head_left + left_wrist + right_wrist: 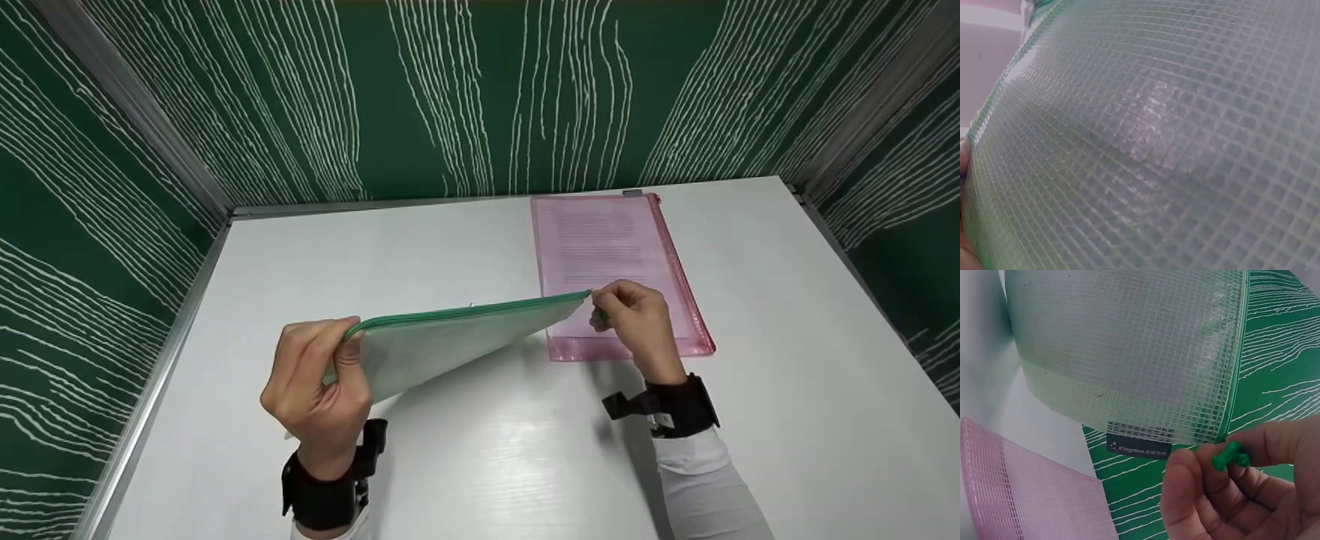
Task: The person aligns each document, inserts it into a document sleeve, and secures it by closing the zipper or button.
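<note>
A translucent mesh zipper pouch [465, 337] with a green zipper edge is held raised and tilted above the table. My left hand [322, 390] grips its left corner, thumb against the near side and fingers over the zipper edge. At the other end, my right hand [637, 319] pinches the pouch's corner by the zipper's end. A knotted green cord [1230, 455] shows between the right fingers in the right wrist view, near a dark label [1139, 441] on the pouch. Grid-patterned mesh [1157, 140] fills most of the left wrist view.
A pink mesh zipper pouch [592, 259] with printed paper inside lies flat at the table's back, partly behind the right hand. The white table [480, 465] is bounded by green panels [420, 97] with white wavy lines at the back and sides.
</note>
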### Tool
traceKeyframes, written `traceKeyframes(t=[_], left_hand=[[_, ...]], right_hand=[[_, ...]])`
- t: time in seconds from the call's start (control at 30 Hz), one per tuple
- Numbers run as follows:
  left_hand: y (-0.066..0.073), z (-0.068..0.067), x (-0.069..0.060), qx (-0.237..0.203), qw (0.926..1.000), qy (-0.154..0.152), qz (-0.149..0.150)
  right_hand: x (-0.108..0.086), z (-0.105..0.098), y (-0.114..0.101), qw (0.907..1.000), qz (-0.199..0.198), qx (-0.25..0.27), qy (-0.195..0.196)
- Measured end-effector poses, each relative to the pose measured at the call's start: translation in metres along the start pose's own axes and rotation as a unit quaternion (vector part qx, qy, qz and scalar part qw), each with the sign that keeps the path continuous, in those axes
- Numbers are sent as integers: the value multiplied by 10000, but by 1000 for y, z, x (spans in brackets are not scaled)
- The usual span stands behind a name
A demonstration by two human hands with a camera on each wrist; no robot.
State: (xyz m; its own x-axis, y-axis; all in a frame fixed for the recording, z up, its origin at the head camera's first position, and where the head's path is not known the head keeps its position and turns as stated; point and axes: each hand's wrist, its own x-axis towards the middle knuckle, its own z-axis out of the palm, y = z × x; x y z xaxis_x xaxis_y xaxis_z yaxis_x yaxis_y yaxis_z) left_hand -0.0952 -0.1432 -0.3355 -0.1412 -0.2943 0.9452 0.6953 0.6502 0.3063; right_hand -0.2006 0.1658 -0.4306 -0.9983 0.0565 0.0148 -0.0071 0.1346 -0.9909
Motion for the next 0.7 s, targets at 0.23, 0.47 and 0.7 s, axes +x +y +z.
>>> traceKeyframes(t=[0.23, 0.47, 0.7], left_hand=[[2, -1, 1, 37, 9998, -69, -165], [6, 0, 4, 58, 9999, 46, -131], [9, 1, 3, 141, 9998, 103, -15]], right_hand=[[-7, 5, -18, 9994, 205, -187, -193], [-11, 6, -24, 9962, 417, -593, -491], [-13, 15, -18, 9897, 492, -407, -1280]])
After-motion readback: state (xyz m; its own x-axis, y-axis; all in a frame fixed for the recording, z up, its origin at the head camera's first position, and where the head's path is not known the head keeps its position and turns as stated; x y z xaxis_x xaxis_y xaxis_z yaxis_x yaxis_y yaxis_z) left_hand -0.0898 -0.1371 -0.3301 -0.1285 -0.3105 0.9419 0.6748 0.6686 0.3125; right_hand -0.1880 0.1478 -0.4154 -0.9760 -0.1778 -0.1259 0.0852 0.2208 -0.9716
